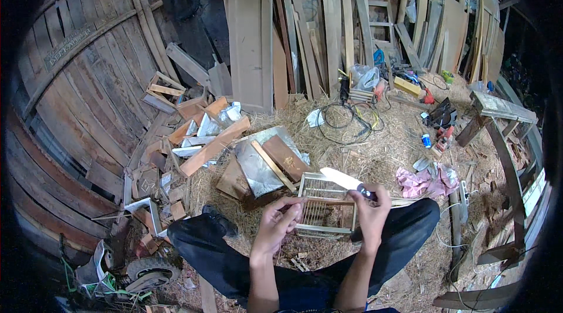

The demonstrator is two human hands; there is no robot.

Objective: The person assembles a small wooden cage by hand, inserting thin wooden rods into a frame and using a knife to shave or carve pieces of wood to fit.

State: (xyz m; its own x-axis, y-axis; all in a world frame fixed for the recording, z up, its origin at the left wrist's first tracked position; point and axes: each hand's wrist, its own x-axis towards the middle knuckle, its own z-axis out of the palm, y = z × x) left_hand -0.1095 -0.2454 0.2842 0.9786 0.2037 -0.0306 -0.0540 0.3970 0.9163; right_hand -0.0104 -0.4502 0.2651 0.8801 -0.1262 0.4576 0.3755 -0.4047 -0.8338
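My right hand is wrapped round the dark handle of a knife, whose broad pale blade points up and to the left. A thin wooden strip runs between my two hands, with its left end pinched in the fingers of my left hand. Its right end meets the fingers of my right hand, and more thin strips show beyond that hand. Between my legs stands a small slatted wooden frame, like a cage, just behind and below the strip. My hands partly cover its sides.
Wood offcuts and boards lie ahead to the left. Coiled cables, a blue-and-white can and a pink cloth rest on the shavings-strewn floor. A wooden bench is at right, a wheel at lower left.
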